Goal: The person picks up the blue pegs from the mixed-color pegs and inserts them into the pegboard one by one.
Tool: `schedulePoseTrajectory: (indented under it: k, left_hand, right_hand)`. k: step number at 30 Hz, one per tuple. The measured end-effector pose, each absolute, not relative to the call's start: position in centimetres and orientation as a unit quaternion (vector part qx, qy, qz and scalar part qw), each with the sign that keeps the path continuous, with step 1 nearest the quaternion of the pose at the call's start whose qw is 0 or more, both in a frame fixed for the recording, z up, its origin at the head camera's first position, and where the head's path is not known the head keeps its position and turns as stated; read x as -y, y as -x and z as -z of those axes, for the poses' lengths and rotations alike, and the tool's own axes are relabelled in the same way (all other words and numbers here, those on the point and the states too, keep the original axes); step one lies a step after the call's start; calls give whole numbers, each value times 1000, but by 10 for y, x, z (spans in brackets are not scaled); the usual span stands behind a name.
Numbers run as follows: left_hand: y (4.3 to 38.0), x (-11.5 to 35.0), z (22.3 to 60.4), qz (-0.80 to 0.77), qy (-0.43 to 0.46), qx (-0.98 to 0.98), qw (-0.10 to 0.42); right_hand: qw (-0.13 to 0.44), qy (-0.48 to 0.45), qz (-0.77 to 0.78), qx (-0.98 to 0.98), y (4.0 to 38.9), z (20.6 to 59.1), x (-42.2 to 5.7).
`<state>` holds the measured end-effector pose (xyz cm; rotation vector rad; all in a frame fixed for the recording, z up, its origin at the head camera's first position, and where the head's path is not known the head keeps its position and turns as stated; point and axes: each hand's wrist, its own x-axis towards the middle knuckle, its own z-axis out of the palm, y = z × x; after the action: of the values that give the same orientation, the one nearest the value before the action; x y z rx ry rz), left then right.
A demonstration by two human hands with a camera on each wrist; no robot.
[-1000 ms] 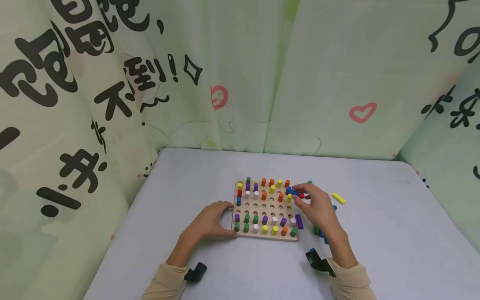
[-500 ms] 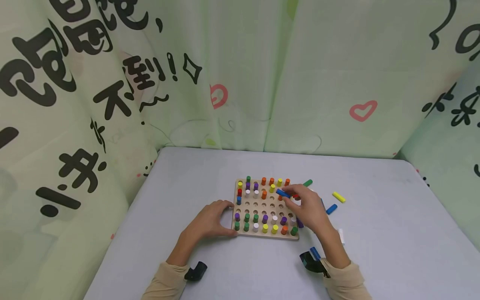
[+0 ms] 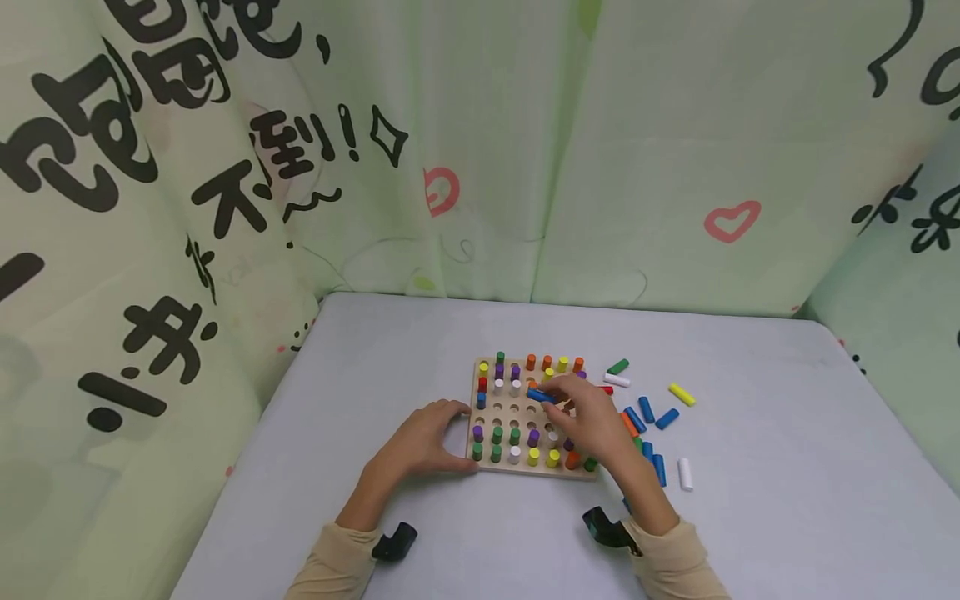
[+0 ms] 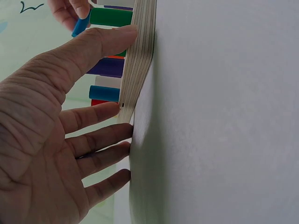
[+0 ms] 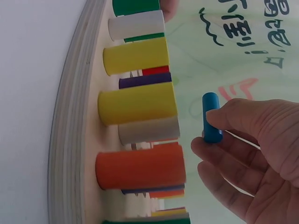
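Note:
A wooden pegboard (image 3: 525, 471) holds upright pegs in several colours, with bare holes across its middle rows. My right hand (image 3: 592, 421) is over the board and pinches a blue peg (image 5: 211, 102) between thumb and fingers. In the head view the peg lies tilted, close over the board's upper middle. At the board's left side rests my left hand (image 3: 423, 442), thumb (image 4: 119, 39) against the edge near the front corner. Its other fingers reach out nearly straight along that side, index fingertip at the board's edge. The right hand hides part of the board's right side.
Loose pegs lie right of the board: a yellow peg (image 3: 682, 394), a white peg (image 3: 686, 474), a green peg (image 3: 618, 367) and several blue ones (image 3: 667, 418). A green curtain (image 3: 637, 167) hangs behind the white table (image 3: 787, 433).
My right hand has moved left across the board with the blue peg, uncovering loose pegs on the right. The left hand has stayed at the board's left side.

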<state>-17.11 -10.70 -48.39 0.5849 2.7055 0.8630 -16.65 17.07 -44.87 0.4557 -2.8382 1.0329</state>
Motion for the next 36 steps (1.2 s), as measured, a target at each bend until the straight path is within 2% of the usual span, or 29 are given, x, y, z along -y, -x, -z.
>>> schedulePoseTrajectory:
  k: [36]
  left_hand:
    - [171, 105, 485, -296, -197, -926, 124]
  right_hand:
    - [-2, -174, -343, 923, 180, 465, -138]
